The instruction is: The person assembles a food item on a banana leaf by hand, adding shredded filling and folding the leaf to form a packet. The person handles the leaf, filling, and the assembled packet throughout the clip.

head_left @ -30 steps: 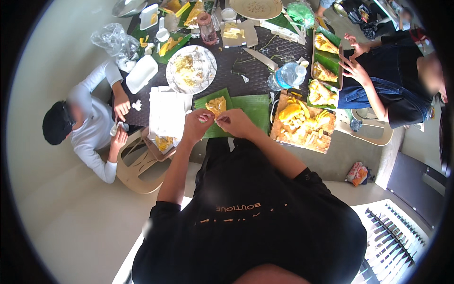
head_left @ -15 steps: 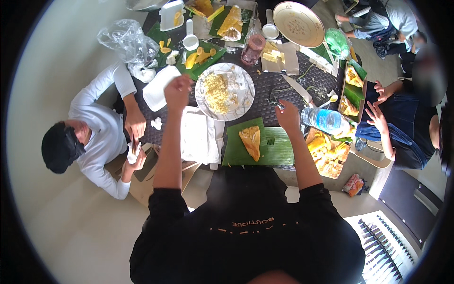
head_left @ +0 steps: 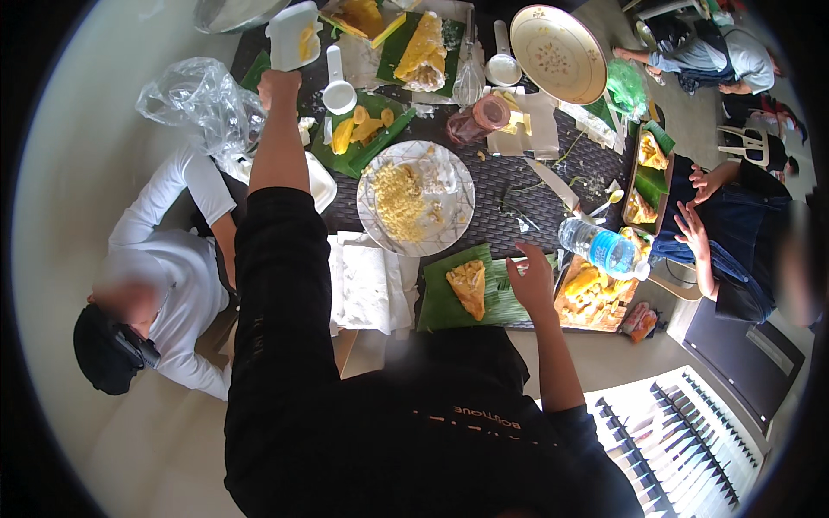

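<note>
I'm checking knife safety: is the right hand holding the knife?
No, the right hand is apart from the knife, which lies on the table.

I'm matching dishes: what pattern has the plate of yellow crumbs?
The plate is white with grey veins; best in the head view.

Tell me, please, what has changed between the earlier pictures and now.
The left grip and right grip have let go of the folded yellow food, which lies on the banana leaf. The left has stretched forward and leftward, near the white foam tray; the right has moved rightward, by the leaf's right end. The marbled plate and knife stayed put.
</note>
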Motion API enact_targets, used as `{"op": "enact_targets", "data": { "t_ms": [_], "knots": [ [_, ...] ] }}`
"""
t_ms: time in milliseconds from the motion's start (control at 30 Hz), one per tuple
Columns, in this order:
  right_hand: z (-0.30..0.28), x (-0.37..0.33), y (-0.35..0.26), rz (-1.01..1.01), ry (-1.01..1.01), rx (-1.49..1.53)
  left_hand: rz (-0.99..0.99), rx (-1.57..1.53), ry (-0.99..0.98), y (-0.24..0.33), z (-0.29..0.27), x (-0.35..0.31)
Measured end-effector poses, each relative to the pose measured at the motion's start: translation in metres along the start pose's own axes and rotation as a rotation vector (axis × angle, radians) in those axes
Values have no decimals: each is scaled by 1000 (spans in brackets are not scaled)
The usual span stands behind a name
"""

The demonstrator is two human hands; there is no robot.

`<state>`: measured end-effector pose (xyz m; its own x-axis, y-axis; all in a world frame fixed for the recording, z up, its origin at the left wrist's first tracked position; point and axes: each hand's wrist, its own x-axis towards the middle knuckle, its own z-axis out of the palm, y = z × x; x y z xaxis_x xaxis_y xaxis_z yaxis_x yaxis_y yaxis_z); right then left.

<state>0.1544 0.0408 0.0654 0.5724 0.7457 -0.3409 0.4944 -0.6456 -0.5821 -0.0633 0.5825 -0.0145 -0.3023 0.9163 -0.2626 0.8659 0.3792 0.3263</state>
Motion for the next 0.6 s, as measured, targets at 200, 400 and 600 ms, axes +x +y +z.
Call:
{"op": "enact_targets", "data": {
  "t_ms": [200,400,600],
  "knots": [
    [-1,-2,-2,28,-7,12,-48,-29,-170,-10,14,26],
    [-28,8,-28,3,40,157,32,-678,-365,-31,-44,-41],
    [-59,-4,-70,-66,-53,523,230,-1333,-512,-60,-107,-203]
  ]
}}
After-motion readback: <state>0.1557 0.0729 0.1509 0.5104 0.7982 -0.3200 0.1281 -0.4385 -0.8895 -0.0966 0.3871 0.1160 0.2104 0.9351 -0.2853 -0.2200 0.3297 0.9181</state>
